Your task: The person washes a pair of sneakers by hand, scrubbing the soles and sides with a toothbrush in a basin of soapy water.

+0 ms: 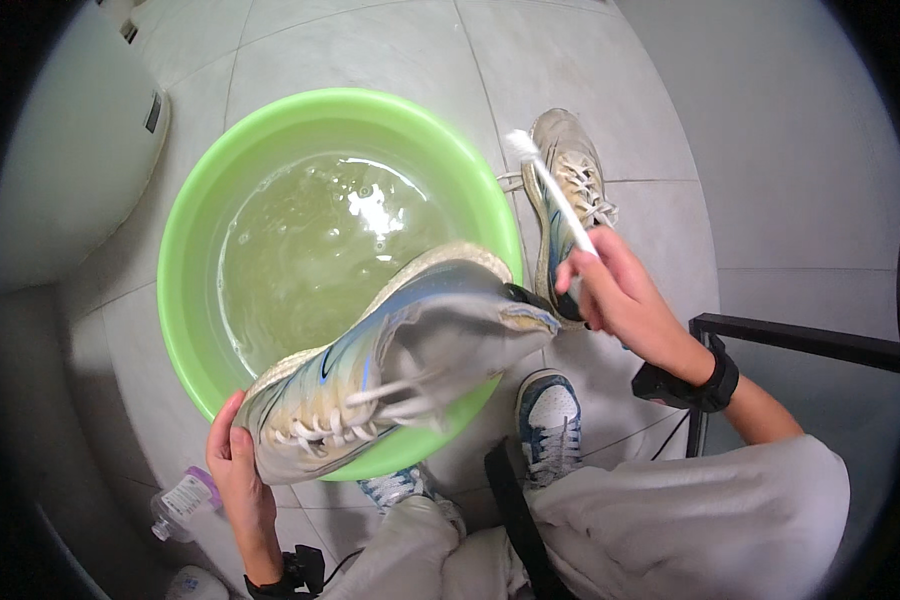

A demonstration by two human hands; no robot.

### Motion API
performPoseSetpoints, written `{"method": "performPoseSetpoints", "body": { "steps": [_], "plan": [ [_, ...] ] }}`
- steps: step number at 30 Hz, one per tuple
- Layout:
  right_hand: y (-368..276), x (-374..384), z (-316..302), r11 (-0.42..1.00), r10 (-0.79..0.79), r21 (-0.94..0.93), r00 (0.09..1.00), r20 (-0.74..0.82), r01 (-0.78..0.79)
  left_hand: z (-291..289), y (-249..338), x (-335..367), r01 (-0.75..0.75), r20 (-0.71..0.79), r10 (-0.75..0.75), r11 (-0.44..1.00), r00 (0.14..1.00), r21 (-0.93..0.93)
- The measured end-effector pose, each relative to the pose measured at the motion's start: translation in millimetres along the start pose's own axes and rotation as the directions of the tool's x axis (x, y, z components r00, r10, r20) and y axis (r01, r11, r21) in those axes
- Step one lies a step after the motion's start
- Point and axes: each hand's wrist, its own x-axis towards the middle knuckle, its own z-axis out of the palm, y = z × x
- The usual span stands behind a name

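Note:
My left hand (238, 470) grips the toe of a worn sneaker (315, 400) with white laces and blue-tinted sides. The sneaker is tilted on its side over the near rim of a green basin (175, 300), its heel pointing right. Cloudy water (300, 250) fills the basin's bottom. In my right hand (615, 295) is a white brush (560, 195), its bristle end raised up and to the left, apart from the held sneaker. Behind the brush, a matching dirty sneaker (568, 150) stands on the floor, right of the basin.
A clear bottle with a purple end (185, 503) lies at the lower left. A white rounded fixture (80, 150) stands at the far left. A black metal frame (800, 340) is at my right. My own shoes (550, 425) are just below the basin, on grey floor tiles (590, 60).

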Motion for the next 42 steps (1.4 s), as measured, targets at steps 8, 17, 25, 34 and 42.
{"method": "performPoseSetpoints", "body": {
  "steps": [8,17,25,34,42],
  "plan": [
    [-41.7,16.0,42.3,0.972,0.042,-0.227,0.919,0.393,0.053,-8.9,62.1,-5.4,-0.274,-0.119,0.323,0.910,0.939,0.310],
    [-38.1,58.7,71.0,0.977,0.022,0.158,0.803,0.595,-0.144,30.1,165.9,-54.0,-0.622,0.450,0.653,0.041,0.609,0.782],
    [-53.8,59.9,76.5,0.764,-0.081,0.608,0.902,0.423,-0.217,19.9,158.8,-35.4,-0.686,0.920,0.376,-0.698,-0.109,0.204],
    [-46.5,57.5,74.8,0.687,-0.167,0.685,0.865,0.473,-0.243,12.1,156.4,-50.3,-0.651,0.808,0.469,-0.496,0.356,0.574],
    [-21.1,51.4,75.0,0.905,-0.406,0.219,0.893,0.195,0.364,2.4,147.4,-39.6,-0.622,0.735,0.574,-0.439,0.362,0.649]
  ]
}}
